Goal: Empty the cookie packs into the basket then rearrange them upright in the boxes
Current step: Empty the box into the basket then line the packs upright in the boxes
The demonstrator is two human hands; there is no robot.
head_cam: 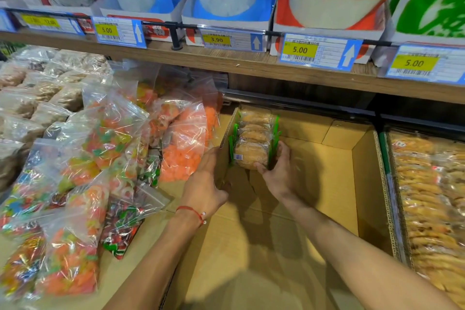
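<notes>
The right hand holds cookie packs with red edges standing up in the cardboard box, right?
Not quite: the head view shows green edges, not red. The right hand holds the cookie packs standing up in the cardboard box.

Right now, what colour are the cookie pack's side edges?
Green, on the cookie pack the right hand holds; head view shows it best.

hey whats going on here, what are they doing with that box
A person is filling an open brown cardboard box with cookies. Their right hand grips a clear, green-edged cookie pack, standing upright at the front of a short row of matching packs in the box's far left corner. Their left hand holds the box's left wall. Most of the box floor is bare.
</notes>
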